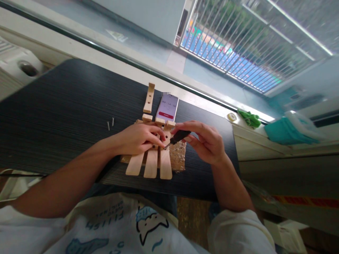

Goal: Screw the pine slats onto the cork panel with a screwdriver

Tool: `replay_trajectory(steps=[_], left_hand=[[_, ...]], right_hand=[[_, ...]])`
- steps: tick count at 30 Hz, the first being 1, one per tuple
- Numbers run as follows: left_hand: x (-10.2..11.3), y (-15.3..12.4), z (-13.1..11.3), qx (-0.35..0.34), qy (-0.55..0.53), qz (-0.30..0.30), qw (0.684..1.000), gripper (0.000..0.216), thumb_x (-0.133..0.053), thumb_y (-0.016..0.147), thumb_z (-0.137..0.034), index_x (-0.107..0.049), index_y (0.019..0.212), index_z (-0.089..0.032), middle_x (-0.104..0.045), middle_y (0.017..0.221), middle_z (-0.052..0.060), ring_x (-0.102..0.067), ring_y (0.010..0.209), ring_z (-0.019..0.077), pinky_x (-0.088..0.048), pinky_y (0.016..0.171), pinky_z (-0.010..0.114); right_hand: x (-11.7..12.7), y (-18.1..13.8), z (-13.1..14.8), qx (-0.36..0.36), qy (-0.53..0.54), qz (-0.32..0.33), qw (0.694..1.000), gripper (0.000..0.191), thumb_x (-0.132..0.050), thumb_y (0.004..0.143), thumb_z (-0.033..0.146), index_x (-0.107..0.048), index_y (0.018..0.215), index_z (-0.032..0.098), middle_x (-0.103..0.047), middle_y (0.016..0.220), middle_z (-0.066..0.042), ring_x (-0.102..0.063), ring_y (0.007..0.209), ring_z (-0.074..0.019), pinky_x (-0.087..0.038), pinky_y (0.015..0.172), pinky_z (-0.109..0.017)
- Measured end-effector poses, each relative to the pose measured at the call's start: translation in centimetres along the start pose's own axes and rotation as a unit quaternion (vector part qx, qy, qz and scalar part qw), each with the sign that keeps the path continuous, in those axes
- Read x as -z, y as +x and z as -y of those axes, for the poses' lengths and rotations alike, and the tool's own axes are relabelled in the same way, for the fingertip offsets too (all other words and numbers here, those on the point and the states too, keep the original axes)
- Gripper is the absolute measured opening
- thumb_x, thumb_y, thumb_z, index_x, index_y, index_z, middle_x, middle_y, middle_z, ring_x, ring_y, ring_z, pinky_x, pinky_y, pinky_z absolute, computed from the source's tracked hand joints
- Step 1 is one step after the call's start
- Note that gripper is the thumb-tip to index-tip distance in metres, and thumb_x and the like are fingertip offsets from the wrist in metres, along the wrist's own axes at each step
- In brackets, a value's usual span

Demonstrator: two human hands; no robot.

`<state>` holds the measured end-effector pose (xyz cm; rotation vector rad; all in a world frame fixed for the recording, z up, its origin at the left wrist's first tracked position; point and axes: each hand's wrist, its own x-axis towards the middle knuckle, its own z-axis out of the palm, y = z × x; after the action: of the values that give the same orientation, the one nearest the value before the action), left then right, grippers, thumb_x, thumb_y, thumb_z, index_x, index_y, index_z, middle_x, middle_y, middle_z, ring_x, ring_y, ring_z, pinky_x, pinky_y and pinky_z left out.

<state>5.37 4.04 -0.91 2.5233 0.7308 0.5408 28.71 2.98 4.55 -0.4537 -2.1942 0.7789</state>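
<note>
In my right hand (205, 139) is a screwdriver with a dark handle (180, 136), gripped between thumb and fingers. Its shaft slants down left to a hole in the rightmost wooden piece (166, 164). My left hand (137, 137) lies palm down across the wooden pieces, fingers apart, one fingertip beside the screwdriver's tip. Whether a screw sits under that tip is too small to tell. Three flat wooden pieces with raised far ends lie side by side, including the middle one (151, 164) and the left one (135, 164). Beneath them is bubble wrap over a brown block (178, 157).
Another wooden piece with two holes (149, 98) lies farther back, beside a phone (167, 107) showing a timer. Two screws (108, 125) rest on the dark table (66, 106) at left. A green cloth (249, 118) and a tape roll (231, 117) are on the sill.
</note>
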Motion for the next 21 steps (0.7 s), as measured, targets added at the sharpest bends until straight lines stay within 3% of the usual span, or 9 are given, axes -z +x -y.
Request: replay_trajectory(steps=[21], left_hand=[[-0.07,-0.08,0.03,0.002,0.0,-0.002,1.0,0.036,-0.051,0.084,-0.009,-0.076,0.1,-0.029,-0.07,0.106,0.003,-0.064,0.098,0.0158,-0.048,0.09,0.028]], right_hand=[[0.38,0.18,0.57,-0.01,-0.017,-0.002,1.0,0.035,-0.056,0.088,0.01,-0.06,0.12,0.023,-0.072,0.108,-0.003,-0.07,0.096,-0.0138,-0.06,0.082,-0.028]])
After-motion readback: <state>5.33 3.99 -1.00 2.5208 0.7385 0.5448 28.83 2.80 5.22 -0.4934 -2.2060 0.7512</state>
